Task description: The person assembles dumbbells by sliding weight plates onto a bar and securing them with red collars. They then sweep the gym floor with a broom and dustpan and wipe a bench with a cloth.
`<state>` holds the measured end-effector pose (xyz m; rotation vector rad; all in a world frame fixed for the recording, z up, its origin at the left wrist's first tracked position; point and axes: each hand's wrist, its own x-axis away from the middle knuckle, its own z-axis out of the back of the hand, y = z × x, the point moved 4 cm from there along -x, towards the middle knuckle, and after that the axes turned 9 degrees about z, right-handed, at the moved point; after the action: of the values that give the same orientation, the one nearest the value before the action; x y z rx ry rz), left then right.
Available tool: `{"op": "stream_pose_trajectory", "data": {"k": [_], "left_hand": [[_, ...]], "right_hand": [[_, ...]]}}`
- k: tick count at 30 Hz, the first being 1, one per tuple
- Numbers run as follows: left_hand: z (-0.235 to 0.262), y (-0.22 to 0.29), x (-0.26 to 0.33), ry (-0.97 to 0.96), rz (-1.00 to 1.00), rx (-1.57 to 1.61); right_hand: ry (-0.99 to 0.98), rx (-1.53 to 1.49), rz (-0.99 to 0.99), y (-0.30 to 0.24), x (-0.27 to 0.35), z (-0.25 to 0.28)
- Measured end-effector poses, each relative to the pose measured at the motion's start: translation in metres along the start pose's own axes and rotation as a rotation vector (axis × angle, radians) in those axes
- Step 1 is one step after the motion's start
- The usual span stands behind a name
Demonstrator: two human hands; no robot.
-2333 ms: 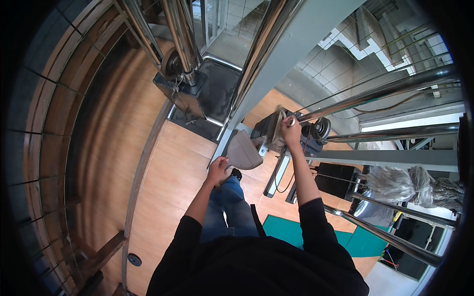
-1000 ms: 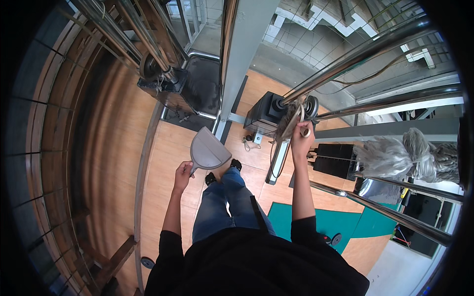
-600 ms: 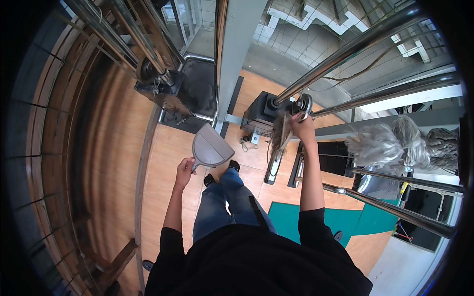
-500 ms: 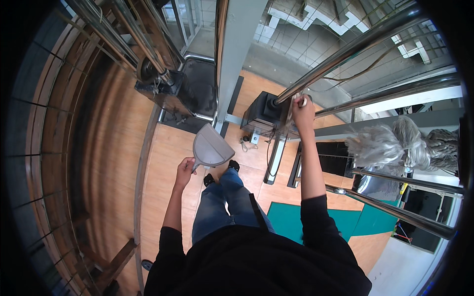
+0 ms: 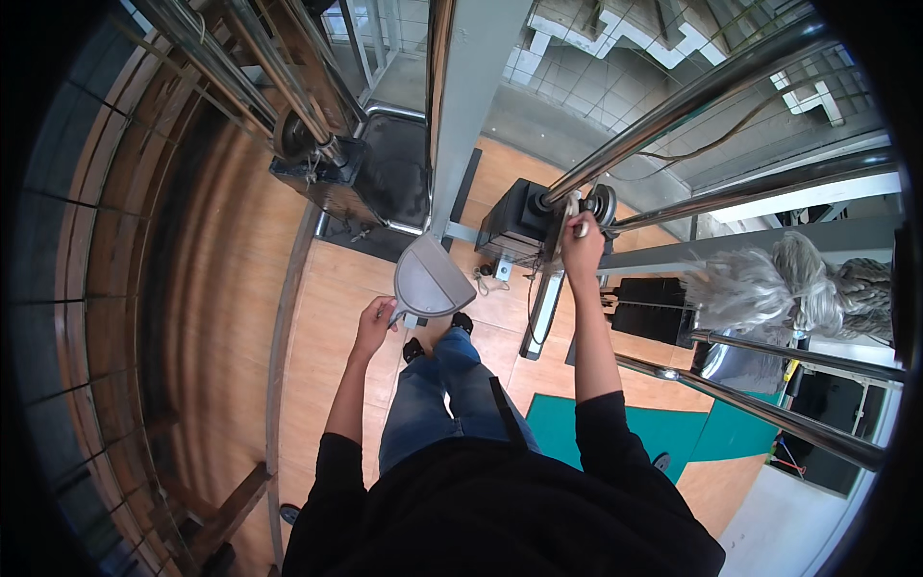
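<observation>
Left hand [image 5: 374, 327] pinching dustpan [image 5: 433, 277], floor [image 5: 332, 298] stretching left; right hand [image 5: 582, 255] gripping brush [image 5: 573, 206] beside black block's edge [image 5: 516, 223].

The right hand [image 5: 582, 256] stretches farther forward than the left hand [image 5: 374, 329], fingers [image 5: 387, 306] curled on both.

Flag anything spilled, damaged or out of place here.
A cord lies loosely looped on the floor, seen right of the dustpan, looking untidy. The rope at far right ends in splayed strands, possibly frayed or made so. No spill shows.
</observation>
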<state>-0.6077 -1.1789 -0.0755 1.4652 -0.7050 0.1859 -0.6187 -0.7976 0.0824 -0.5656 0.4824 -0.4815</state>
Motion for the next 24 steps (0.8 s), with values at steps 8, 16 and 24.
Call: {"op": "stream_pose_trajectory", "data": {"k": [8,16,24], "left_hand": [[-0.016,-0.008,-0.024,0.001,0.033,0.007],[-0.066,0.006,-0.053,0.016,0.03,0.038],[-0.093,0.023,-0.064,0.022,-0.011,-0.006]], "right_hand": [[-0.316,-0.21,0.187,-0.068,-0.006,0.008],[-0.12,-0.023,0.394,-0.047,-0.047,-0.067],[0.033,-0.249,0.431,-0.065,-0.006,-0.053]]}}
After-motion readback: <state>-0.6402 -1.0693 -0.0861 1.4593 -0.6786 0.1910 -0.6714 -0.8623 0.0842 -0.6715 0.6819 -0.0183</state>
